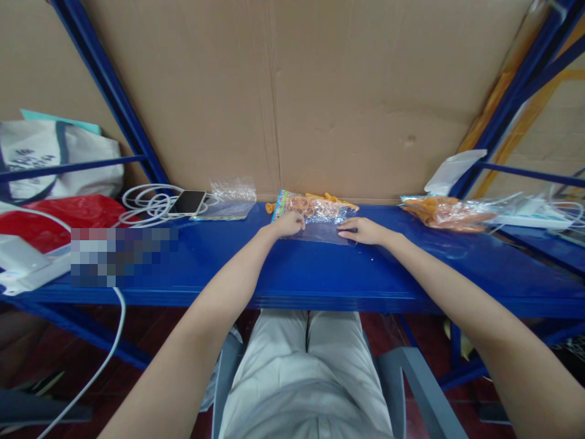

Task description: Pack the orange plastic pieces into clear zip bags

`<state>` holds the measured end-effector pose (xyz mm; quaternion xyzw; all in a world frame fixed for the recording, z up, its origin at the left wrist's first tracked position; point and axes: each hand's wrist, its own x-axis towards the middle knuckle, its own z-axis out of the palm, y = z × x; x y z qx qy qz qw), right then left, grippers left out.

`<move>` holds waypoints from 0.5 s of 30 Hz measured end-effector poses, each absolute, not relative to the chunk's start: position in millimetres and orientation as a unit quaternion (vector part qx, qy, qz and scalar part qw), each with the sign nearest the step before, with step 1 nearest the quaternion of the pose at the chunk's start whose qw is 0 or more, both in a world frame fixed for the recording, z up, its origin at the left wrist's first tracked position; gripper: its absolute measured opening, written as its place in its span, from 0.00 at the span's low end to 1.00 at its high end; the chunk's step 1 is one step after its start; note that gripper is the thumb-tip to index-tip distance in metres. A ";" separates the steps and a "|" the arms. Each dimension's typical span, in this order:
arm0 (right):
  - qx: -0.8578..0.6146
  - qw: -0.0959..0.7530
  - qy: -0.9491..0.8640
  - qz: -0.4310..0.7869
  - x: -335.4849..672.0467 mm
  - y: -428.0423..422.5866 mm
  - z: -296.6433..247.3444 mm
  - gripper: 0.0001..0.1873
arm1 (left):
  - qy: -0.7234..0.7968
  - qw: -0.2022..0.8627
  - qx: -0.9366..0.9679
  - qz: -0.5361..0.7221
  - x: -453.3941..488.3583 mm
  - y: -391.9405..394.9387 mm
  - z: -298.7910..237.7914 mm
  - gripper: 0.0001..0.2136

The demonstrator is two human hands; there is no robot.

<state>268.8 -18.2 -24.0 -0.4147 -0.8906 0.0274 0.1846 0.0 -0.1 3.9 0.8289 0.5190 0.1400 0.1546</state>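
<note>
A clear plastic bag (320,214) with several small orange pieces inside lies on the blue shelf (283,268), against the cardboard wall. My left hand (289,224) rests on the bag's left part with its fingers curled down onto the plastic. My right hand (361,230) lies on the bag's right edge, fingers stretched toward the left and pressed flat on it. Both arms reach forward over the shelf from above my lap.
A second bag of orange pieces (445,211) lies to the right, by white packets (450,171). To the left are a phone (189,201), coiled white cable (148,204), a bubble-wrap bag (231,198), a red bag (55,219) and a white tote (50,158). Blue rack posts (114,97) stand on both sides.
</note>
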 end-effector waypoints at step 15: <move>-0.373 0.162 -0.909 0.088 245.0 -19.3 -31.4 0.25 | 0.511 0.136 0.838 0.137 1.0 -1.0 5.7 0.15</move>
